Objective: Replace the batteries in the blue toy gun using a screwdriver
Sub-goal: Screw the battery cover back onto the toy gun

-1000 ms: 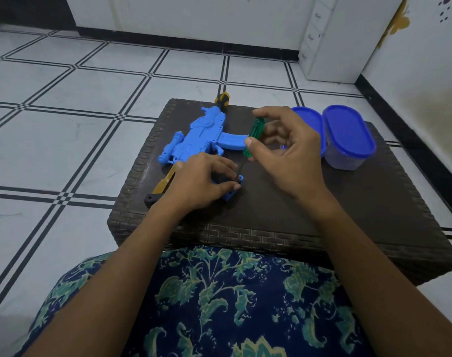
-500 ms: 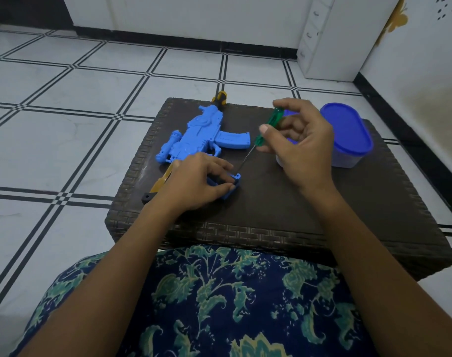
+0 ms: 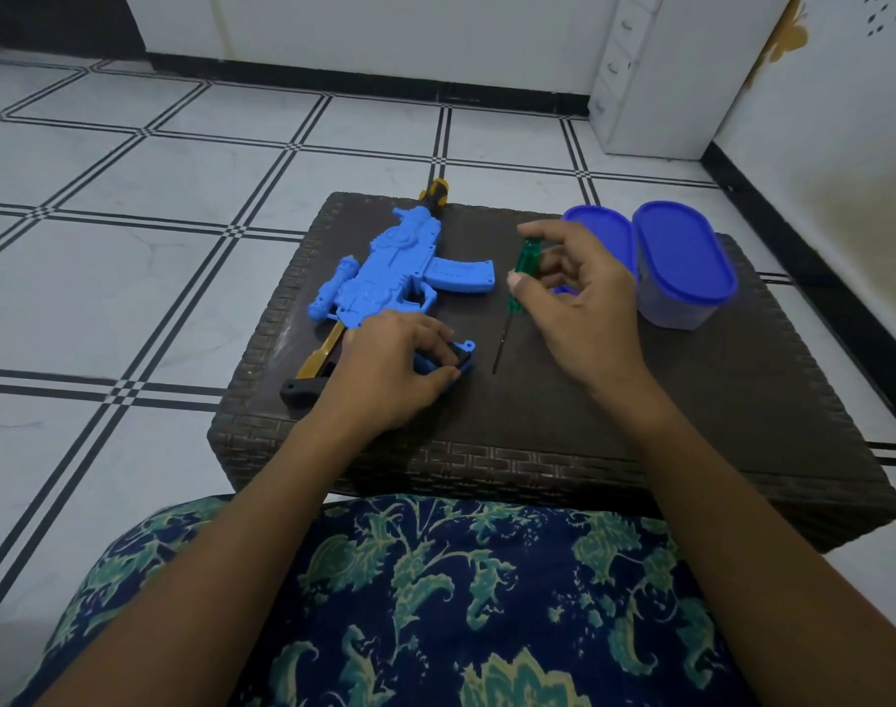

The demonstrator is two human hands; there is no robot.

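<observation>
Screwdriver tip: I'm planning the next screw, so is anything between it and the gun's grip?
Nothing stands in the gap: only bare table separates the screwdriver tip from the blue toy gun grip. The left hand lays fingers over that grip, though.

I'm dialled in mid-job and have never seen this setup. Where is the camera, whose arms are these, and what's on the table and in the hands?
No machine here: a person's bare arms, filmed by one wide camera on their head, looking down. On the dark woven table lie a blue plastic toy gun and two blue-lidded oval plastic tubs. The left hand grips the gun's handle end. The right hand pinches a green-handled screwdriver, its tip down beside that handle, apart from it.
</observation>
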